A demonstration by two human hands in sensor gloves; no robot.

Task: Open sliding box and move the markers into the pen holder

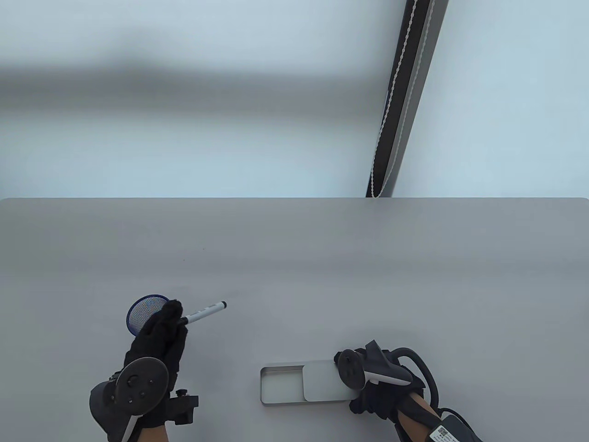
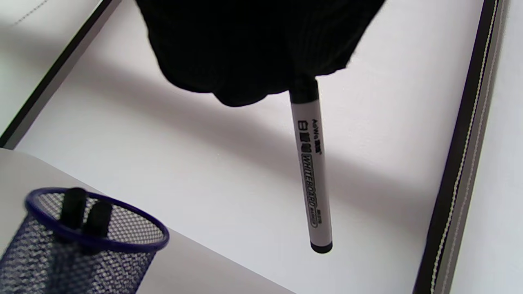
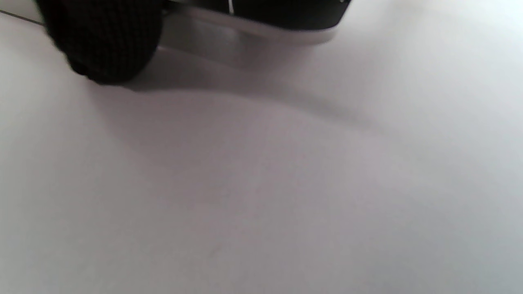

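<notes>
Two markers already stand in the mesh pen holder; left hand pinches a whiteboard marker beside its rim. Right hand rests on the half-open sliding box; its grip is hidden.

Pen holder left of sliding box

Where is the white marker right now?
The marker is on the table view's left, pinched in the left hand, sticking out to the right, beside the blue pen holder.
</notes>
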